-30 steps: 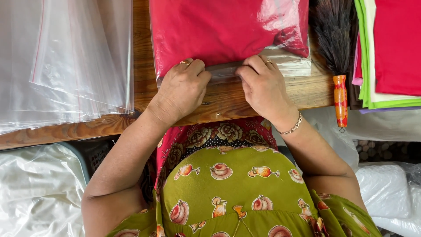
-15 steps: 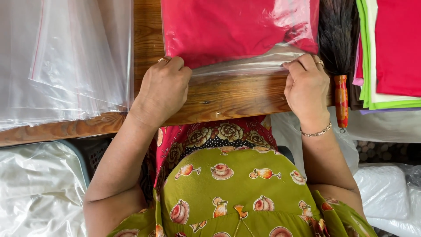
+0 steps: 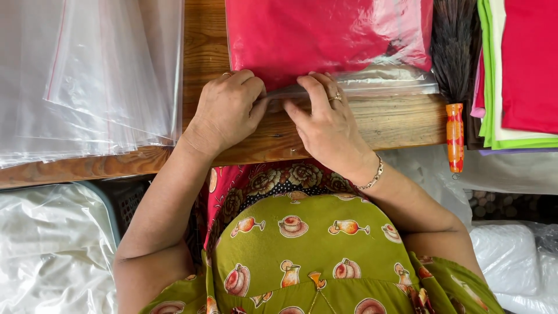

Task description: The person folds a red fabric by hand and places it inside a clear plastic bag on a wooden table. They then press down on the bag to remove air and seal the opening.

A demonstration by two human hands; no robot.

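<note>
A clear plastic bag (image 3: 372, 78) with folded red cloth (image 3: 314, 35) inside lies on the wooden table (image 3: 395, 122) in front of me. My left hand (image 3: 226, 110) pinches the bag's near open edge at its left end. My right hand (image 3: 325, 125) presses on the same edge just beside it, fingers pointing left, close to touching the left hand. Both hands wear a ring, and the right wrist has a bracelet.
A stack of empty clear bags (image 3: 87, 75) lies at the left. A dark brush with an orange handle (image 3: 454, 87) lies right of the bag, then a pile of folded green, white and red cloth (image 3: 517, 70). White sacks (image 3: 46, 250) sit below the table edge.
My hands first spread apart along the bag's edge, left to the left end and right to the right end. Now the right hand has slid back left beside the left hand.
</note>
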